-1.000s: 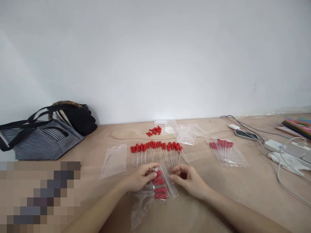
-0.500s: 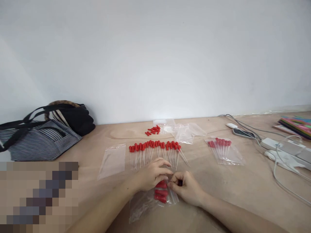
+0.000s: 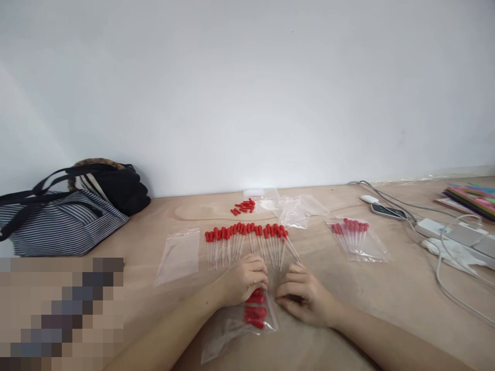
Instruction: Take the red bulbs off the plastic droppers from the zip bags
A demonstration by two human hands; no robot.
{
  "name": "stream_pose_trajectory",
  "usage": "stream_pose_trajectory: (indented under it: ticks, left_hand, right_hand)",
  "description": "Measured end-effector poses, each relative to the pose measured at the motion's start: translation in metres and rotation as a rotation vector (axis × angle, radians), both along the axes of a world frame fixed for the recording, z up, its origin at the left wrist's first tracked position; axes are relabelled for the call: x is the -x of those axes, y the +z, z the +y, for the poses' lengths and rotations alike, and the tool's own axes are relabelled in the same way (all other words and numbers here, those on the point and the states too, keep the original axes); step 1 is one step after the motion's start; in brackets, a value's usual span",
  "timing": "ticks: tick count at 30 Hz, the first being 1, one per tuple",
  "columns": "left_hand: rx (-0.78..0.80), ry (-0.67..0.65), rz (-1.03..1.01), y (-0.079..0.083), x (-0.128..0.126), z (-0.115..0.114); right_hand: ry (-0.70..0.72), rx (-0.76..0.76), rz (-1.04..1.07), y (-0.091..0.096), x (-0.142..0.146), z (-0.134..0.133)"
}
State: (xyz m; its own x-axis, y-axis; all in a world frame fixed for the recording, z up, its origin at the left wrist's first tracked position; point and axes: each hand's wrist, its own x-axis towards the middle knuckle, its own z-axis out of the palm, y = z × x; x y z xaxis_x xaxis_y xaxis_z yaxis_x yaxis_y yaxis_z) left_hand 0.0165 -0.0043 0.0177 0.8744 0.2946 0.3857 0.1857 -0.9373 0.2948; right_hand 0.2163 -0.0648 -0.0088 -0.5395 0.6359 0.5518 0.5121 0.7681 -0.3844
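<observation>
A clear zip bag holding several red-bulbed droppers lies in front of me, its red bulbs toward the right end. My left hand is closed on the bag's far edge, with its fingers bent over the plastic. Just right of the bag, my right hand rests loosely curled near the table, with a gap between thumb and fingers and nothing visible in it. Beyond both hands runs a row of red-bulbed droppers with clear stems pointing toward me.
To the left lies a flat zip bag. A bag of droppers is at the right. Loose red bulbs and more plastic bags lie near the wall. A striped bag, power strip and cables flank them.
My right hand has let go of the bag's edge and moved slightly right. My left hand's fingers have drawn in from stretched to bent over the bag, which has shifted slightly toward me.
</observation>
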Motion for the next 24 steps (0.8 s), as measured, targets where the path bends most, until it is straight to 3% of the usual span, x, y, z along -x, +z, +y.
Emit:
stream_pose_trajectory:
  ticks: [5,24]
  left_hand:
    - [0.014,0.005,-0.013,-0.0018,-0.0001,0.0007]
    - [0.038,-0.015,-0.056,-0.0039,-0.0020,-0.0018]
  right_hand:
    - [0.043,-0.171,-0.073,0.0011,0.0023,0.0021]
    - [0.006,-0.342,-0.085,-0.0004,0.0046,0.0056]
